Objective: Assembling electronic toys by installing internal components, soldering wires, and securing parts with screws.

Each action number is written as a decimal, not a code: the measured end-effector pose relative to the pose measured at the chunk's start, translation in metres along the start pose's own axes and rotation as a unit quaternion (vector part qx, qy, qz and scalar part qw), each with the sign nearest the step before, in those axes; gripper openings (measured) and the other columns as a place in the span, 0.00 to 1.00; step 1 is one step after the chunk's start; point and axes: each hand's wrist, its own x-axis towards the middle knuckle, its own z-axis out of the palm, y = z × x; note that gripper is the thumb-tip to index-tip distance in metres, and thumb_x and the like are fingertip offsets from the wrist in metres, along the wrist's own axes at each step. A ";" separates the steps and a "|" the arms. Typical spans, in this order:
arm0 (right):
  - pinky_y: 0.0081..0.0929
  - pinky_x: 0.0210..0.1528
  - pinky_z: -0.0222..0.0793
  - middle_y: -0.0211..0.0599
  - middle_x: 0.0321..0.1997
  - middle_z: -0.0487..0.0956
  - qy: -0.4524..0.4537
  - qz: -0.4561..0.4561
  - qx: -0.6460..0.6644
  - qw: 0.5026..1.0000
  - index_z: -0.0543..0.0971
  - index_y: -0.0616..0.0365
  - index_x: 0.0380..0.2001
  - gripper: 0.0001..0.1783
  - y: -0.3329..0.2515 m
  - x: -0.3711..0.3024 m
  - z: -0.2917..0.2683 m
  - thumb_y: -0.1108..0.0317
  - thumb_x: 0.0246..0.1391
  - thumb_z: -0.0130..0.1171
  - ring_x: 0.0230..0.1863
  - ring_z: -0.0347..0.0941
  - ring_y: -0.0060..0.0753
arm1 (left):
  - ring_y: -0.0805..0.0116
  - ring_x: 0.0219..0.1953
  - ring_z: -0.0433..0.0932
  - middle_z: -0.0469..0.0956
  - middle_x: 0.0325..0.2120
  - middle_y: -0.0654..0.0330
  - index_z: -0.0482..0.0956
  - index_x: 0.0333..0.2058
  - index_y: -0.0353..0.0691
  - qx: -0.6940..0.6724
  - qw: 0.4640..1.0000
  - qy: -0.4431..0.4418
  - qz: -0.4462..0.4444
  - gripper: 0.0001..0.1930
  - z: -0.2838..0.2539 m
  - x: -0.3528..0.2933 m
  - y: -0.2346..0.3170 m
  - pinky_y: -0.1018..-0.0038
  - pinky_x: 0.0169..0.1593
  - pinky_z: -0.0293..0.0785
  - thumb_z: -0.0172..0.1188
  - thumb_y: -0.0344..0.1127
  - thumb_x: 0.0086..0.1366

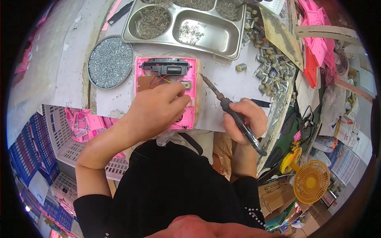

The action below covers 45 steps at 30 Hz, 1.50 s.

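A pink plastic housing [191, 111] lies on the bench in front of me. A black module [166, 66] is fitted across its far end, with a brown board [147, 82] and thin coloured wires beside it. My left hand [154, 109] bends over the housing's near half, its fingers pinched together; whatever sits between them is hidden. Wrapped in my right hand [250, 119] is a soldering iron [225, 104] with a dark handle and a small red light. Its tip points up and left, close to the housing's right edge.
Beyond the housing stands a metal compartment tray [214, 53] of springs and small metal parts. To its left is a round dish [92, 79] of screws. Small motors [274, 71] are heaped at right. A white crate [59, 135] holds pink parts; a yellow fan [311, 181] stands lower right.
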 end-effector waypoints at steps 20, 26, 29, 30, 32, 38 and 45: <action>0.24 0.18 0.55 0.32 0.17 0.73 0.006 0.049 0.064 0.997 0.80 0.62 0.37 0.15 -0.006 -0.023 -0.011 0.74 0.43 0.71 0.15 0.65 0.27 | 0.61 0.28 0.76 0.77 0.27 0.58 0.78 0.34 0.36 -0.196 0.978 -0.046 -0.046 0.07 -0.006 -0.001 -0.026 0.68 0.33 0.71 0.68 0.23 0.58; 0.24 0.19 0.58 0.32 0.17 0.73 -0.040 0.074 0.087 0.993 0.81 0.61 0.37 0.16 -0.011 -0.027 -0.014 0.74 0.43 0.72 0.15 0.67 0.28 | 0.56 0.37 0.77 0.75 0.33 0.58 0.79 0.34 0.38 -0.143 0.986 -0.077 -0.019 0.07 -0.011 0.000 -0.023 0.63 0.40 0.73 0.67 0.25 0.57; 0.23 0.19 0.60 0.32 0.18 0.74 -0.091 0.102 0.115 0.984 0.82 0.59 0.36 0.14 -0.013 -0.023 -0.015 0.74 0.43 0.72 0.16 0.67 0.28 | 0.56 0.39 0.77 0.74 0.36 0.59 0.78 0.33 0.39 -0.105 0.990 -0.093 -0.022 0.06 -0.016 0.002 -0.020 0.62 0.41 0.73 0.66 0.27 0.57; 0.23 0.20 0.60 0.32 0.19 0.75 -0.109 0.114 0.125 0.980 0.82 0.59 0.36 0.14 -0.013 -0.023 -0.015 0.74 0.43 0.72 0.16 0.68 0.28 | 0.57 0.40 0.77 0.74 0.37 0.58 0.78 0.33 0.38 -0.099 0.990 -0.097 -0.024 0.07 -0.016 0.002 -0.019 0.63 0.40 0.74 0.67 0.26 0.56; 0.23 0.20 0.61 0.31 0.19 0.75 -0.136 0.134 0.140 0.971 0.83 0.58 0.35 0.13 -0.012 -0.021 -0.014 0.73 0.43 0.72 0.16 0.69 0.27 | 0.57 0.40 0.77 0.74 0.38 0.58 0.78 0.32 0.37 -0.093 0.990 -0.101 -0.027 0.07 -0.015 0.001 -0.018 0.64 0.40 0.75 0.67 0.24 0.55; 0.24 0.22 0.64 0.33 0.20 0.77 -0.173 0.140 0.149 0.963 0.84 0.57 0.35 0.13 -0.009 -0.010 -0.003 0.72 0.43 0.72 0.18 0.72 0.28 | 0.57 0.40 0.78 0.74 0.38 0.58 0.77 0.31 0.37 -0.086 0.990 -0.104 -0.030 0.07 -0.013 -0.001 -0.018 0.64 0.40 0.76 0.67 0.24 0.53; 0.25 0.23 0.65 0.33 0.20 0.77 -0.197 0.144 0.149 0.958 0.84 0.56 0.35 0.13 -0.007 -0.004 0.000 0.72 0.43 0.73 0.18 0.72 0.28 | 0.56 0.39 0.78 0.73 0.37 0.58 0.77 0.31 0.37 -0.090 0.991 -0.093 -0.019 0.07 -0.011 -0.001 -0.019 0.64 0.39 0.76 0.67 0.25 0.54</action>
